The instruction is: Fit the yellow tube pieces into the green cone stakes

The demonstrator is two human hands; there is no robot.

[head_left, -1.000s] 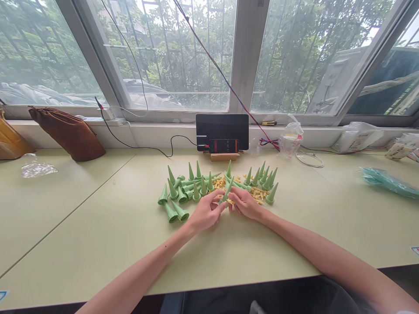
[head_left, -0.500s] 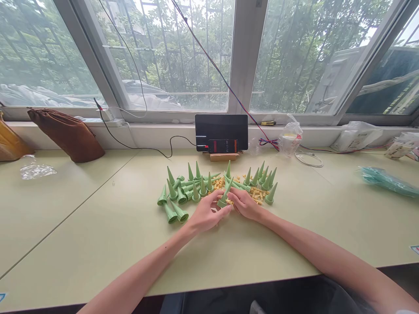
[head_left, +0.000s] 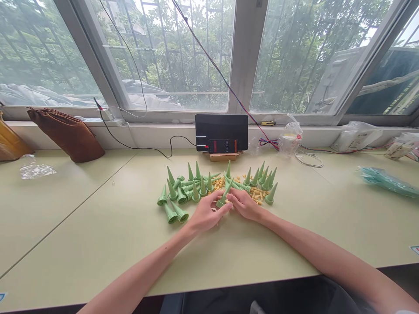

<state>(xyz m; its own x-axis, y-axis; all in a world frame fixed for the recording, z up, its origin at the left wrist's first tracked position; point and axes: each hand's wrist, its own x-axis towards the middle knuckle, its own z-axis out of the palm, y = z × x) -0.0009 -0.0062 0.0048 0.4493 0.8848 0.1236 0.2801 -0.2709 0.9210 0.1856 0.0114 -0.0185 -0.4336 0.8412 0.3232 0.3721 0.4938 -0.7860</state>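
My left hand [head_left: 209,212] is closed around the base of a green plastic cone spike [head_left: 225,195], which leans with its tip up and to the right. At the near side of that base, my right hand [head_left: 245,203] pinches a small yellow plastic piece [head_left: 227,201], partly covered by the fingers. Whether the piece sits in the cone or only against it, I cannot tell. Behind the hands lies a pile of yellow pieces [head_left: 216,183]; more yellow pieces [head_left: 258,194] lie right of my right hand. Several green cones [head_left: 172,190] stand or lie on both sides.
A phone [head_left: 223,145] leans against a dark tablet [head_left: 221,126] at the back of the pale table [head_left: 108,244]. A brown pouch [head_left: 67,135] stands at the left. Toward the right are a bagged cup [head_left: 290,138], a coiled cable [head_left: 309,159] and a green plastic packet [head_left: 389,180].
The yellow piece has shifted slightly left and up against the cone's base, with my right fingertips following it. My left hand and the cone have barely moved.
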